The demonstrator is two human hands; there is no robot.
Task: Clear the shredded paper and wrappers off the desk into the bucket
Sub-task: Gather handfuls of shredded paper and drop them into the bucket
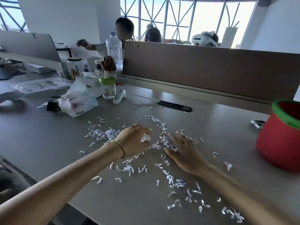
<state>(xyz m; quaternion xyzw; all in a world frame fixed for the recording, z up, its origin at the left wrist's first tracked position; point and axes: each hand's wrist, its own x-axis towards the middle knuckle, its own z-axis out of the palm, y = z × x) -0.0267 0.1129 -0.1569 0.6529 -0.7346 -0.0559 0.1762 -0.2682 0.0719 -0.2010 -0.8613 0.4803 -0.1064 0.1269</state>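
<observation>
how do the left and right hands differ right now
The left hand is curled, pinching a small white scrap; the right hand lies flat, fingers spread, holding nothing. The left wears a bracelet and a ring; the right shows neither. Both are over the shredded paper on the desk.

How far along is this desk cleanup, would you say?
Early, it seems. Done: little that shows; the bucket inside is mostly hidden. In hand: the left hand grips a small whitish scrap, and the right hand lies flat with straight fingers on the shredded paper. Left: shreds cover much of the desk, and a wrapper lies beside the bucket.
</observation>
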